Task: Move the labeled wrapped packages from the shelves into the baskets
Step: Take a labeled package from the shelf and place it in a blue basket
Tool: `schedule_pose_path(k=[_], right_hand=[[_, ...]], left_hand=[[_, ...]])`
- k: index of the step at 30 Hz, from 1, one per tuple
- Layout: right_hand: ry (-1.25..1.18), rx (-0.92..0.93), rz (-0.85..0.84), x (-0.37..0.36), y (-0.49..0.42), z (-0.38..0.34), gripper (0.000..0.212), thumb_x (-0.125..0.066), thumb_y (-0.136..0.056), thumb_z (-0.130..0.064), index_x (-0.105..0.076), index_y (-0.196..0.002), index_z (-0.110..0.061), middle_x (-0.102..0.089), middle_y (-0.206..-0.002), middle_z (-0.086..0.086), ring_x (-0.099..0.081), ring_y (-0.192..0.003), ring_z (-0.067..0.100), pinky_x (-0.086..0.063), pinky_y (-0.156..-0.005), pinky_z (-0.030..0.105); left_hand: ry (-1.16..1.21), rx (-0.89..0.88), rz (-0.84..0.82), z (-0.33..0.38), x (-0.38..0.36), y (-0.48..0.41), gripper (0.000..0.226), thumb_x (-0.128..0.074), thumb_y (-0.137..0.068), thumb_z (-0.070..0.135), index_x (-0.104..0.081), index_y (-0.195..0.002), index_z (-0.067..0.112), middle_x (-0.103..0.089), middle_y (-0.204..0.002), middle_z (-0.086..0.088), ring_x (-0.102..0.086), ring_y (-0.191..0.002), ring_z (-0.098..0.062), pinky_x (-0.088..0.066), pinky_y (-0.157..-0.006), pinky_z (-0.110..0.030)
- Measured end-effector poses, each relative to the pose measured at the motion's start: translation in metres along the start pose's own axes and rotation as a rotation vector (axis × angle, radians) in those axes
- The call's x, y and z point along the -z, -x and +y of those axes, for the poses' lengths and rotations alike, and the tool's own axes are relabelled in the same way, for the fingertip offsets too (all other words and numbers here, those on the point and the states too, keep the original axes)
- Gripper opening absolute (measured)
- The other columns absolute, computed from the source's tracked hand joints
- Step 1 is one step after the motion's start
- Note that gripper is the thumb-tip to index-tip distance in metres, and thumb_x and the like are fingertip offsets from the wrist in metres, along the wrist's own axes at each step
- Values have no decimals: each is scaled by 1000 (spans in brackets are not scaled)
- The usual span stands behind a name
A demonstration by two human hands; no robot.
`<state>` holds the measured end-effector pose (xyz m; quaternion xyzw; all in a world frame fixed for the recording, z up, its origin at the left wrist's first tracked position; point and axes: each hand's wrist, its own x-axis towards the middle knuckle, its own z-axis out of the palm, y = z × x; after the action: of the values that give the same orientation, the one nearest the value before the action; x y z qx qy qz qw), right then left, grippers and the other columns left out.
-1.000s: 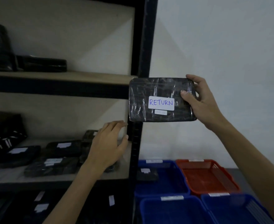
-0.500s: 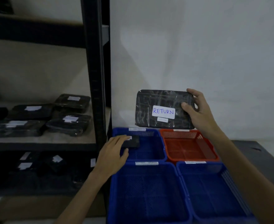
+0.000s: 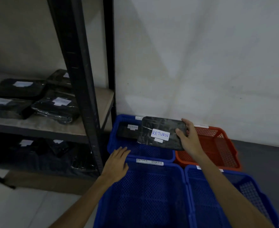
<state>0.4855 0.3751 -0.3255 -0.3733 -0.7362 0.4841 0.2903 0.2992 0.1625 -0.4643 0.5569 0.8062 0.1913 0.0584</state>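
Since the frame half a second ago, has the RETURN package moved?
Yes. The RETURN package, gripped by the right hand, has come down from in front of the wall, above the far blue basket, to hang low over that basket's inside.

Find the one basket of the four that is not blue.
The red basket, at the back right. The back-left basket, front-left basket and front-right basket are all blue.

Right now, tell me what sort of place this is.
Likely a returns-sorting stockroom: a black metal shelving rack holds labelled black wrapped packages, and a blue plastic mesh basket is tagged RETURN OVERDUE.
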Motion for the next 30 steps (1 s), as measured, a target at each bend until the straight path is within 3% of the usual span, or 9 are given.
schedule_pose_path(k=[4,7,9,13,16,20,23,26,30], right_hand=[[38,-80,-54,-29,-25,52,40,-57,-93,-20,-42,-129,-29,-48,-133,1,-50,-120,24,-46,-98,51],[108,-131,-112,-57,-44,86,47,-54,-94,-19,-37,-138,-18,-40,-143,5,-42,-129,26,-40,-104,49],[135,-181,-165,-76,-52,105,49,-51,-96,-22,-33,-141,-20,-36,-147,5,-43,-128,30,-40,-103,50],[138,-275,-235,-106,-64,135,52,-48,-97,-22,-27,-144,-24,-40,-145,10,-50,-111,27,-46,-93,41],[139,-328,-252,-124,-66,146,54,-48,-97,-18,-25,-146,-22,-44,-141,11,-56,-111,32,-49,-88,38],[207,-394,-304,-138,-65,153,62,-48,-97,-15,-16,-150,-14,-47,-139,18,-53,-116,37,-47,-93,36],[257,-450,-314,-143,-68,156,77,-57,-93,-25,-8,-150,-9,-30,-150,17,-38,-131,34,-36,-104,34],[416,-513,-267,-149,-70,160,79,-59,-88,-41,-19,-145,-5,-26,-146,22,-35,-129,39,-37,-106,46],[396,-521,-263,-166,-70,156,65,-56,-89,-35,-30,-138,-3,-31,-139,21,-41,-122,38,-40,-102,44]], left_hand=[[-62,68,-97,-12,-28,-5,60,-65,-76,21,-49,-132,5,-53,-133,-12,-51,-122,-31,-33,-102,-46],[-72,62,-100,-21,-47,-4,54,-47,-83,28,-48,-132,6,-50,-136,-12,-45,-125,-29,-39,-103,-45],[-98,43,-87,-24,-54,-2,57,-38,-84,31,-45,-135,7,-46,-139,-10,-36,-129,-26,-29,-109,-43],[-165,71,-78,-24,-59,-4,59,-34,-84,34,-43,-137,9,-47,-140,-5,-32,-130,-21,-29,-108,-44],[-171,82,-79,-25,-61,-3,60,-34,-84,35,-42,-138,9,-46,-140,-6,-33,-130,-22,-30,-107,-46],[-141,78,-59,-24,-62,-2,61,-35,-85,34,-37,-140,9,-43,-142,-7,-30,-132,-23,-19,-111,-39],[-98,84,-34,-24,-63,-2,61,-37,-85,35,-35,-141,12,-40,-144,-8,-29,-134,-26,-16,-111,-40],[-73,132,-24,-24,-60,-1,59,-40,-85,40,-36,-140,20,-38,-143,-9,-30,-134,-32,-23,-111,-48],[-75,159,-34,-25,-60,-2,59,-41,-82,41,-39,-138,23,-44,-139,-9,-29,-132,-30,-28,-106,-52]])
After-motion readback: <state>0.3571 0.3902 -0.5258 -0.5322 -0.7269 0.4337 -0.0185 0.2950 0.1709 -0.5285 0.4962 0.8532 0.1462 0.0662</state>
